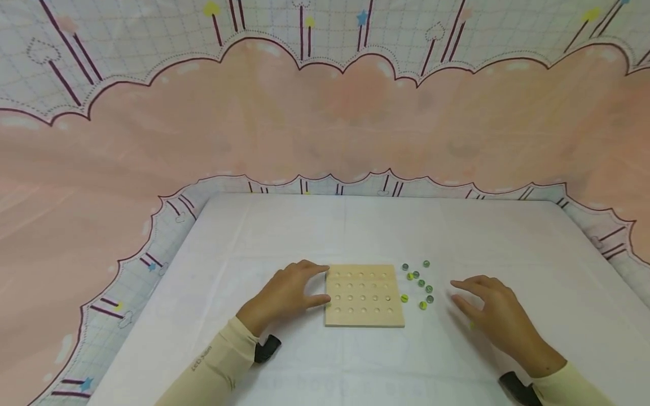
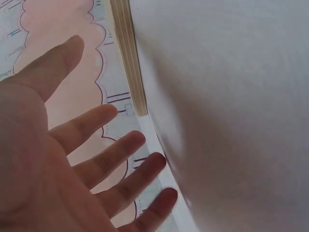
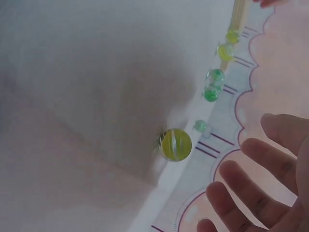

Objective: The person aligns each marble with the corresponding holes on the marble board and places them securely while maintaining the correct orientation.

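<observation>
Bare left hand (image 1: 289,290): thumb and fingers extended, spread, tips at left edge of the flat, dimpled, pale-wood board (image 1: 363,319). Bare right hand (image 1: 496,320): well apart, right of board; fingers loosely extended, thumb parted from them. Left forearm (image 1: 215,361), right forearm (image 1: 571,386): cream-sleeved, on board's near side, angled toward it.
</observation>
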A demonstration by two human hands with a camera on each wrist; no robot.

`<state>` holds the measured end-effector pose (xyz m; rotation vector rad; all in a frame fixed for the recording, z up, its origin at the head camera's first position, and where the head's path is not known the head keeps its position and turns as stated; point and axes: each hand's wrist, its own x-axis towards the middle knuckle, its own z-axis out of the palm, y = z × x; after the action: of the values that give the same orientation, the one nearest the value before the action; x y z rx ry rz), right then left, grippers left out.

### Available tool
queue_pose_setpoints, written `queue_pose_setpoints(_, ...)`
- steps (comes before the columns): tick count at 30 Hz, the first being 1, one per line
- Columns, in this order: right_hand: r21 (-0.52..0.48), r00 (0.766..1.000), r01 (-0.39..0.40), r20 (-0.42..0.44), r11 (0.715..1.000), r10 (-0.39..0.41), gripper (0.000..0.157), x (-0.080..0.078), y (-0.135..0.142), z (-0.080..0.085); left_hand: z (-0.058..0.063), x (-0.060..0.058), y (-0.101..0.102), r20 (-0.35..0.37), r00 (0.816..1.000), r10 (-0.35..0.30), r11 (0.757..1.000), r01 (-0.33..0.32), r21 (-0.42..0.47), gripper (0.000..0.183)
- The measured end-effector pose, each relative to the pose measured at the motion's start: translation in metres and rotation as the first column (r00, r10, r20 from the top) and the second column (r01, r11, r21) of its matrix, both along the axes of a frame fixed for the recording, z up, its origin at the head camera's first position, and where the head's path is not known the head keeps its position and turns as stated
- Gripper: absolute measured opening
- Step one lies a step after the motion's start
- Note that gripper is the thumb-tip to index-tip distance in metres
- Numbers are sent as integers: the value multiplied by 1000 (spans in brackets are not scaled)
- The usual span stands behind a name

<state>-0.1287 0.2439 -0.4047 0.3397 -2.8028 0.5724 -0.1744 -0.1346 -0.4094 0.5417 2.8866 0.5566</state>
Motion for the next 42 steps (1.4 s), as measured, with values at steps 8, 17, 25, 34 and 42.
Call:
queue_pose_setpoints(8, 23, 1000, -8, 3, 1000, 8, 29, 0, -4, -4, -4, 7, 4, 42, 998, -40, 997, 42, -69, 77)
queue_pose_setpoints(17, 50, 998, 17, 63, 999, -20, 32, -3, -6, -6, -2, 10, 5, 99, 994, -43, 998, 47, -32, 83)
queue_pose_setpoints(25, 71, 994, 8, 111, 997, -16, 31, -4, -8, -5, -2, 11, 3, 112, 993, -46, 998, 51, -44, 83)
queue_pose_setpoints(34, 71, 997, -28, 79, 997, 22, 28, 1, 0, -3, -1, 11, 3, 117, 992, -53, 998, 57, -35, 83)
queue_pose_setpoints(42, 94, 996, -25, 85, 995, 17, 25, 9, 10, -2, -1, 9, 3, 115, 992, -60, 997, 65, -34, 83)
